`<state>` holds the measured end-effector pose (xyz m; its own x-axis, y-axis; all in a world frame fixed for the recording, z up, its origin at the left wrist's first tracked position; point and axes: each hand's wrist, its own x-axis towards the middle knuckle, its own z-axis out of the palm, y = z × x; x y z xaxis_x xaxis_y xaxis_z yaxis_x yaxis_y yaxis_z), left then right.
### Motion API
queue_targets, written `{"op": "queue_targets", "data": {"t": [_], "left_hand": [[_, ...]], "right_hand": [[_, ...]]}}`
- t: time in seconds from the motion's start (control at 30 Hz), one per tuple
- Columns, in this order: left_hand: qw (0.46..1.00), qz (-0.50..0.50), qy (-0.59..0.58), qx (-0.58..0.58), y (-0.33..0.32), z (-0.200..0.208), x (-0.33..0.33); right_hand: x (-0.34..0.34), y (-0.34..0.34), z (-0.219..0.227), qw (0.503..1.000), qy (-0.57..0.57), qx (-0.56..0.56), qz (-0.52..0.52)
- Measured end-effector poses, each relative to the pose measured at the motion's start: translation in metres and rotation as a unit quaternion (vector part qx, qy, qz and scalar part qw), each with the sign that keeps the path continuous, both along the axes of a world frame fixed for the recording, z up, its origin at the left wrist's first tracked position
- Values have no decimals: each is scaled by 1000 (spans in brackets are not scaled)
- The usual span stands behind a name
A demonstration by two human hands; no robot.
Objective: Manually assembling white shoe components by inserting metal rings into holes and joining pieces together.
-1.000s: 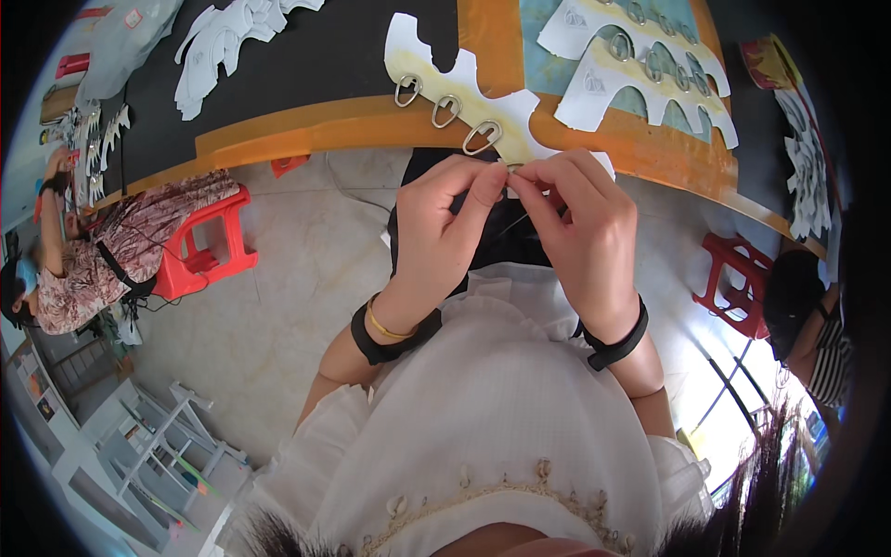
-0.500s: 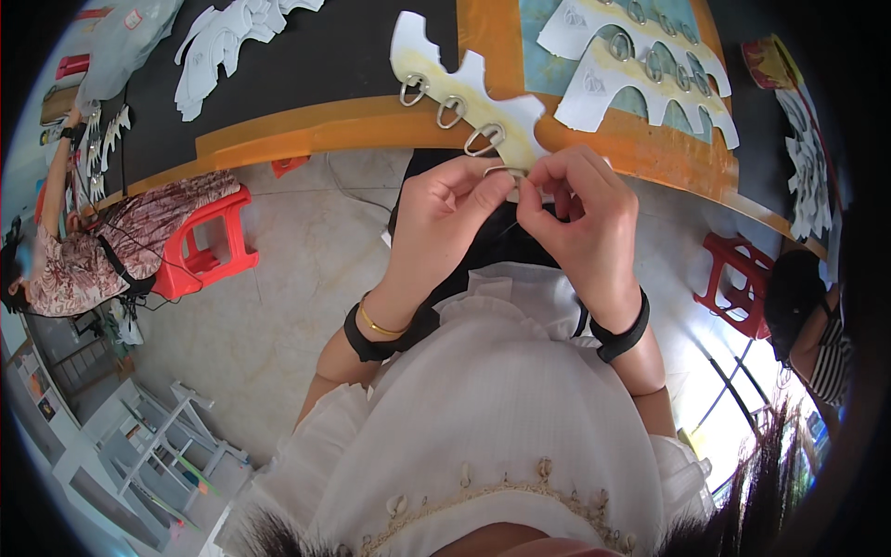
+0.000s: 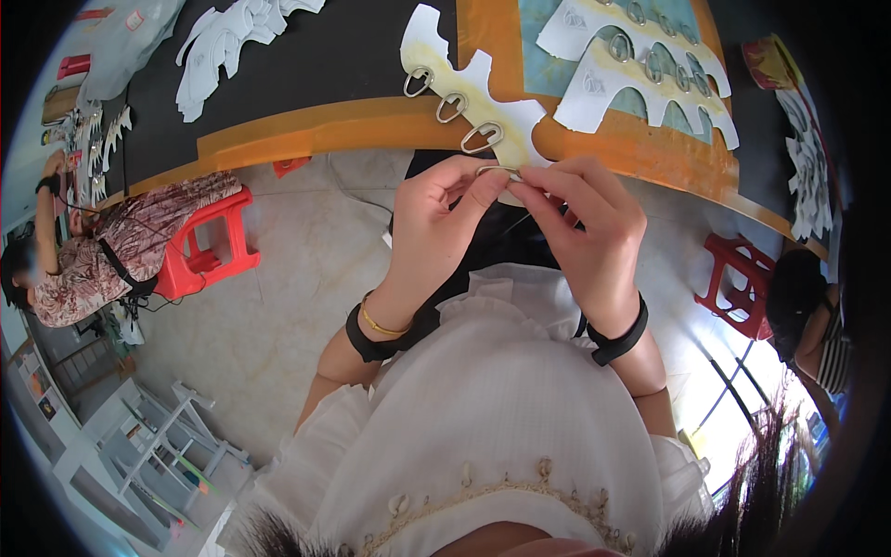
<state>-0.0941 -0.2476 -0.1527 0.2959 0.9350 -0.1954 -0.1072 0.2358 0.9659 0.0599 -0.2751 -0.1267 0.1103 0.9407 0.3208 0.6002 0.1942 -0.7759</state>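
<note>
Over the near table edge lies a white scalloped piece (image 3: 469, 84) with a yellowish, glue-like coating. Several oval metal rings (image 3: 452, 107) hang in a row along its left side. At its near end my left hand (image 3: 441, 209) is closed in a pinch, its thumb against another metal ring (image 3: 497, 169). My right hand (image 3: 589, 218) pinches the same end of the piece, thumb and fingertips almost touching the left thumb. The fingers partly hide that ring and the tab under it.
Similar ringed pieces (image 3: 640, 84) lie on a blue-green sheet at the right. Plain white cut pieces (image 3: 227, 46) are piled farther left. Orange tape (image 3: 278, 139) borders the dark table. A co-worker (image 3: 83, 269) sits on a red stool (image 3: 218, 241); another red stool (image 3: 738, 283) stands right.
The scalloped piece has shifted slightly and its far end has moved up and right. My right fingers have straightened somewhat at the tab. The left co-worker's arm has drawn back.
</note>
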Motion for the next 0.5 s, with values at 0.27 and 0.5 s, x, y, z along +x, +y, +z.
{"op": "queue_targets", "data": {"t": [0.27, 0.5], "left_hand": [[1000, 18, -1, -1, -1, -3, 2], [993, -43, 98, 48, 3, 5, -9]], "right_hand": [[-3, -1, -6, 998, 54, -6, -11], [2, 2, -5, 999, 48, 17, -2]]}}
